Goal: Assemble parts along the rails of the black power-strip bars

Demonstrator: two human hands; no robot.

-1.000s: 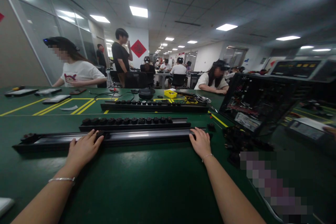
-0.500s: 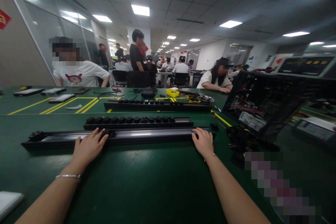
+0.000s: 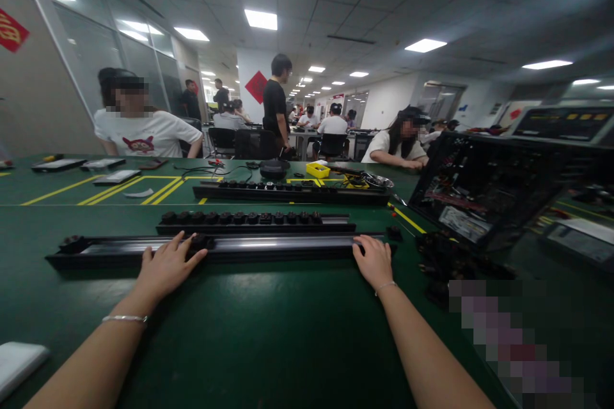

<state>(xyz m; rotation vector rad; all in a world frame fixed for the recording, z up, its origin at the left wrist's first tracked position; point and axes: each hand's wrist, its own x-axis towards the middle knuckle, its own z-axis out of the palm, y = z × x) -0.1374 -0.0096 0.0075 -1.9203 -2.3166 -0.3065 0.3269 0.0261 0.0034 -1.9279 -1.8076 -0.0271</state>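
A long black rail [image 3: 278,246] with a shiny groove lies across the green table in front of me. My left hand [image 3: 165,267] rests on its near edge left of the middle, fingers spread, fingertips by a small black plug piece [image 3: 197,241] seated in the groove. My right hand [image 3: 375,262] lies flat on the rail's right end, fingers stretched over it. Neither hand holds anything. Another black piece [image 3: 71,243] sits at the rail's left end.
Two more black strips with rows of sockets [image 3: 256,222] [image 3: 290,192] lie behind. An open computer case [image 3: 484,185] and a heap of black parts [image 3: 446,262] stand at right. A yellow box [image 3: 317,170] and several seated people are across the table. A white object [image 3: 19,361] lies near left.
Both hands stay on the rail in the same pose. The view has shifted a little, and a standing person in black at the back has walked to the right.
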